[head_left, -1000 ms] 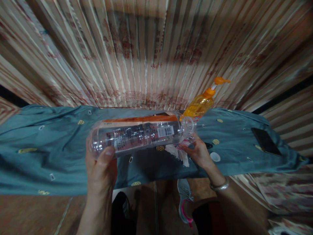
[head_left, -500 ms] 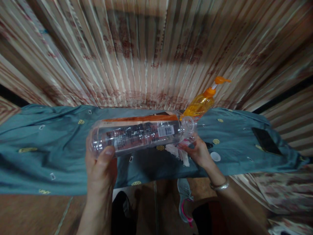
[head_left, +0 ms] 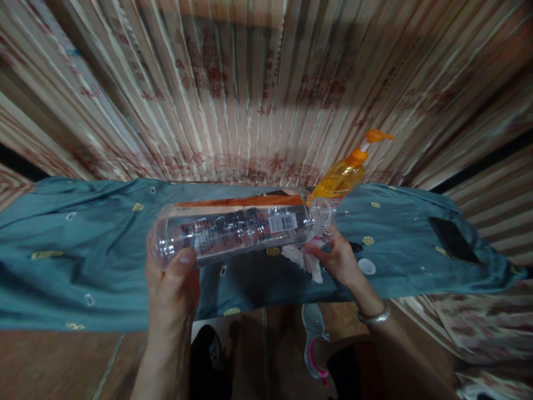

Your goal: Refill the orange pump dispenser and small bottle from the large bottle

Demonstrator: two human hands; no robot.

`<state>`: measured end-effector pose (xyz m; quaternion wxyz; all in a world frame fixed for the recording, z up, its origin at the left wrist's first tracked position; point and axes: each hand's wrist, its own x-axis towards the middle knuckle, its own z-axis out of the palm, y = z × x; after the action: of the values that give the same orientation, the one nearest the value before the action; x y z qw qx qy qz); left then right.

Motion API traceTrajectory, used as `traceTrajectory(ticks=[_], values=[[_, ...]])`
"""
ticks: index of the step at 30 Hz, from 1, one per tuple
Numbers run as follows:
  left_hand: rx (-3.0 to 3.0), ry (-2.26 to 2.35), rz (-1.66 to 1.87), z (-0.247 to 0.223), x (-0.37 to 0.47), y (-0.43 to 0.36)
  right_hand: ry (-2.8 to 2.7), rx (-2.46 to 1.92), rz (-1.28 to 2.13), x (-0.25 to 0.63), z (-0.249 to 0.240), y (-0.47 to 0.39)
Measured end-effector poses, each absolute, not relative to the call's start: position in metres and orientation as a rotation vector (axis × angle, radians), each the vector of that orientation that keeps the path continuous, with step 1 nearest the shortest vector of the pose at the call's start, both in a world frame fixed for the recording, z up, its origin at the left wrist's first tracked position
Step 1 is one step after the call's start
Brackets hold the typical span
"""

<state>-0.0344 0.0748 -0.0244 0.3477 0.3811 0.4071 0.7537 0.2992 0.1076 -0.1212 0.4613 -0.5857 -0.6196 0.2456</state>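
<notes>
A large clear plastic bottle [head_left: 245, 228] with an orange-edged label and a barcode lies sideways above the cloth, its neck to the right. My left hand [head_left: 172, 278] is closed around the bottle's base, thumb on the near side. Below the neck, my right hand [head_left: 335, 256] is closed on a crumpled white and pink wipe [head_left: 303, 261], whose lower end hangs free. Its fingertips are partly hidden by the neck. Behind the neck, a pump bottle [head_left: 339, 179] of yellow liquid with an orange pump stands on the cloth.
A teal patterned cloth [head_left: 104, 244] covers the narrow table. To the right are a white round cap [head_left: 367, 266], a small dark object [head_left: 355, 247] and a black phone [head_left: 453, 239]. Pleated curtains [head_left: 250, 100] hang behind the table. Feet and tiled floor show below.
</notes>
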Motion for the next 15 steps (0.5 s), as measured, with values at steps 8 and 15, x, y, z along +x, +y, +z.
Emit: traceTrajectory(ticks=[8,15], values=[[1.033,1.098,1.926,-0.0268,-0.0366,0.0729,-1.493,-1.430,0.638,0.2980,-0.1215,0.1081],[0.988,1.111,1.944,-0.0257,-0.0344,0.0726,-1.473,-1.452,0.644,0.2974,-0.1205,0.1074]])
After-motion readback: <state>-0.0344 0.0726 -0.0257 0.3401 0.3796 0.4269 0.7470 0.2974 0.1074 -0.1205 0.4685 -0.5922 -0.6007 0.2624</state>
